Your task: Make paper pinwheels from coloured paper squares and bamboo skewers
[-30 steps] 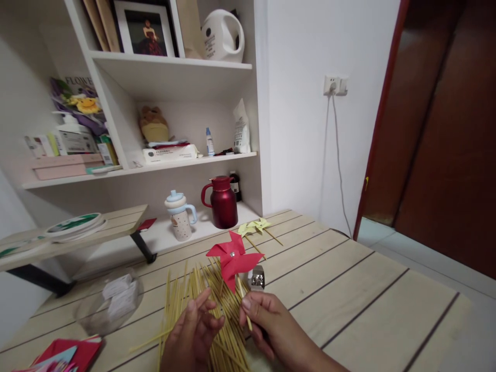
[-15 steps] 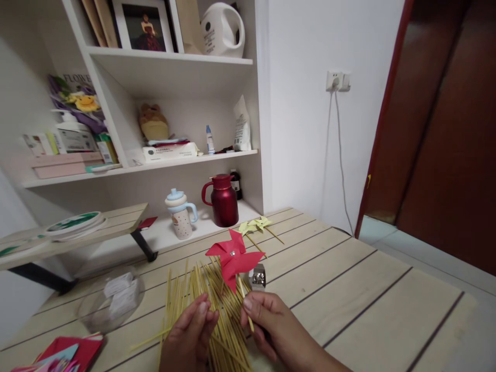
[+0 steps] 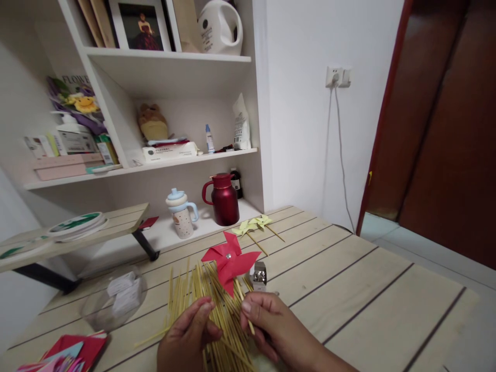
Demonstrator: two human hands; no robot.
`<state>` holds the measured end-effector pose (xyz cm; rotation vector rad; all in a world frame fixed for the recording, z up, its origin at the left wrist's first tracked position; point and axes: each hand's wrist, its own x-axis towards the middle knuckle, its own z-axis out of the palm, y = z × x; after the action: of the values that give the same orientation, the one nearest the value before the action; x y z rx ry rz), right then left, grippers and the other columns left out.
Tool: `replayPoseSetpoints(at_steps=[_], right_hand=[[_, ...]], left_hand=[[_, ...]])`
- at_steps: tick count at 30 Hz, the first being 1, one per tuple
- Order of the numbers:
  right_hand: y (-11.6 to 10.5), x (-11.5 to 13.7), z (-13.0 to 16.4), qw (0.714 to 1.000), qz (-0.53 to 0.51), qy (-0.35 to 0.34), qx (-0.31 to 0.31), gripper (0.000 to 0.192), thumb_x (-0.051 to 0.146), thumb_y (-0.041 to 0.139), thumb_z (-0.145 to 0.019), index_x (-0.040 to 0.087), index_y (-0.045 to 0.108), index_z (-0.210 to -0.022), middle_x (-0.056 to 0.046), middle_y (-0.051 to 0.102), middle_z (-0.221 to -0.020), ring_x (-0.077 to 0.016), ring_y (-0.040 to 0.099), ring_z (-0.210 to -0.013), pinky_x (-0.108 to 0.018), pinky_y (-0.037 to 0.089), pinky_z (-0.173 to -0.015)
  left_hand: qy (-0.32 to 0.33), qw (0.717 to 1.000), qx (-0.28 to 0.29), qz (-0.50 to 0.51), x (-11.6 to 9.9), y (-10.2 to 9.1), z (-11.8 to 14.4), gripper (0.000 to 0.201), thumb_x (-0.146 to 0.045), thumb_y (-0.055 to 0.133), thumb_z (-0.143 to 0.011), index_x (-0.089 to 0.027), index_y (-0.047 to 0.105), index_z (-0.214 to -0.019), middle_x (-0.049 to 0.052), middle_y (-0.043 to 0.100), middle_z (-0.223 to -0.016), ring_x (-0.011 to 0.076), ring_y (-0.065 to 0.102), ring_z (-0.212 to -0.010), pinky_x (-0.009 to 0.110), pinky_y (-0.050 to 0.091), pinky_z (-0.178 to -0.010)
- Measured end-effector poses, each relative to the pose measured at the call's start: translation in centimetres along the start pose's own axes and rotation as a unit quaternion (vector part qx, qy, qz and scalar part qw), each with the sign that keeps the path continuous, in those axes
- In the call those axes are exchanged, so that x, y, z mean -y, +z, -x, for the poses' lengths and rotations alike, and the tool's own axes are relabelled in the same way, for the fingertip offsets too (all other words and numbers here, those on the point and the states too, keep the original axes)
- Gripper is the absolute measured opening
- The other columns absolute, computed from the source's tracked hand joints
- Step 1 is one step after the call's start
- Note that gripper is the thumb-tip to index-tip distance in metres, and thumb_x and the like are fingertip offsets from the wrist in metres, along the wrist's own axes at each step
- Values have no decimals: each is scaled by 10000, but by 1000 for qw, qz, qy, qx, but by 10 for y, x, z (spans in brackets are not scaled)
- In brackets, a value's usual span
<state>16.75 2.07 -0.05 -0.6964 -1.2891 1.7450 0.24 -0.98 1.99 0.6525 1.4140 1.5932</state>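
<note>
**Two hands, red pinwheel, pile of sticks**

Head-cam view, looking down at a pale wooden table (image 3: pixel 349 279). Right hand (image 3: pixel 271 325), low centre, pinches the thin stick of a red paper pinwheel (image 3: pixel 229 261) btwn thumb & forefinger; other fingers curled loosely under. Pinwheel stands just above the hand, tilted slightly left, silver pin at its centre. Left hand (image 3: pixel 186 338), just beside the right, rests on a loose pile of bamboo sticks (image 3: pixel 205 294) fanned across the table; thumb & fingertips closed lightly on one or two sticks, tho exact grip is hard to tell.

Small shiny metal piece (image 3: pixel 259 275) sits on the table, touching distance behind the right hand. Further back, two pale yellow pinwheels (image 3: pixel 253 226) lie flat near the table's far edge. Left of the sticks: clear plastic bowl (image 3: pixel 114 299) w/ white bits inside. Bottom-left corner: red paper sheets (image 3: pixel 73 351). Behind table, white shelving w/ a dark red jug (image 3: pixel 222 201) & a small lidded cup (image 3: pixel 180 213) on the lowest level.
</note>
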Motion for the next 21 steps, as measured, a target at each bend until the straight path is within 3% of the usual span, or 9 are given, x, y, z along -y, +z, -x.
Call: replayPoseSetpoints(at_steps=[3,7,11,14,16,18,21], right_hand=[[0,-2,-1,1000,-6,9,0,407,527,601,-839,155,612,-676,99,401,-344,-37,251,-282,-189,140,-339],[1,-2,-3,999,-24,20,-7,449,584,624,-793,156,603,-657,95,408,-349,-37,240,-268,-195,113,-320],[2,0,-2,1000,-18,19,-2,448,580,631,-793,155,600,-654,99,394,-334,-35,218,-263,-196,93,-320],[3,1,-2,1000,-21,18,-2,437,568,632,-799,154,603,-662,99,398,-333,-34,222,-262,-195,90,-322],[3,1,-2,999,-25,22,-4,441,578,640,-788,156,601,-665,99,408,-344,-33,227,-262,-193,89,-317],[2,0,-3,999,-22,25,0,456,601,638,-781,161,598,-670,104,405,-346,-34,228,-262,-192,92,-312],[-1,-4,-5,1000,0,12,26,483,638,631,-780,165,597,-687,114,375,-331,-41,239,-270,-189,108,-315]], left_hand=[[-12,999,5,52,-10,5,4,237,-96,875,-468,-176,771,-666,-15,682,-499,135,605,-453,224,556,-504],[-30,991,17,128,-18,9,8,365,129,773,-434,-186,759,-616,-7,760,-668,109,614,-495,194,565,-540],[-28,985,22,167,2,3,-3,289,9,736,-649,-199,765,-849,26,785,-935,100,644,-541,220,582,-581],[-16,987,15,158,16,1,-11,293,-21,717,-693,-189,729,-933,50,759,-1063,92,663,-588,215,582,-606],[-2,988,18,156,18,3,-13,252,-78,761,-675,-193,703,-892,39,766,-995,84,640,-549,216,573,-590],[7,988,30,152,17,4,-11,209,-172,817,-642,-200,662,-778,-3,747,-740,64,539,-405,194,514,-465],[9,991,47,125,18,3,-9,324,-325,863,-586,-220,557,-599,-76,542,-417,48,340,-266,184,352,-314]])
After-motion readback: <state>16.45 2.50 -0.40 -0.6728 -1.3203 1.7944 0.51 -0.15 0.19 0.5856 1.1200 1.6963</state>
